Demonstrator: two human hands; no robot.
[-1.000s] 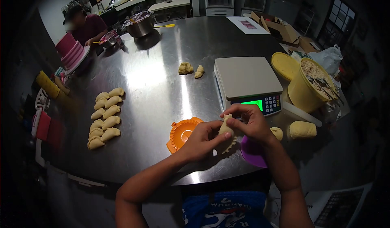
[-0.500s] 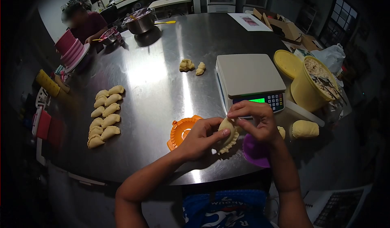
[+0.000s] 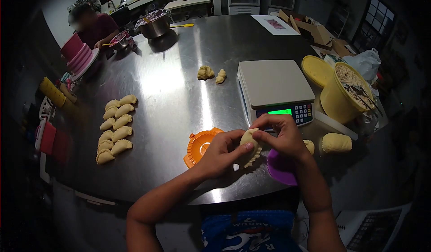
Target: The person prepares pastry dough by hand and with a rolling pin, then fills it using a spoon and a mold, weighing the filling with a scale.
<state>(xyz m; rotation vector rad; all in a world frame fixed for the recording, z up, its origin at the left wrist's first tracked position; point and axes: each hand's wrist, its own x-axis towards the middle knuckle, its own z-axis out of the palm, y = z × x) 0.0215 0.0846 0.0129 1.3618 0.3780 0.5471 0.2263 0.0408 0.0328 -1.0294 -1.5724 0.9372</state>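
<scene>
An uncooked dough turnover point(image 3: 249, 139) with a crimped edge is held above the front of the steel table. My left hand point(image 3: 220, 154) is closed around its left side, thumb across the dough. At its upper end, the thumb and fingers of my right hand point(image 3: 283, 137) pinch the edge. Just left of my left hand lies an orange dumpling mould point(image 3: 192, 151), partly hidden by it. Under my right wrist is a purple round item point(image 3: 280, 169), partly covered. Beside that wrist sit a small dough piece point(image 3: 309, 146) and a thick dough block point(image 3: 336, 143).
Several shaped turnovers point(image 3: 121, 134) stand in two rows on the left of the steel table point(image 3: 166, 175). A digital scale point(image 3: 276, 83) is ahead of my hands, with dough scraps point(image 3: 205, 72) to its left. A yellow tub of filling point(image 3: 343, 95) stands right. Another person point(image 3: 96, 29) sits far left.
My right thumb and fingers have closed in on the turnover's upper end, pressing its edge. My left hand keeps nearly the same hold.
</scene>
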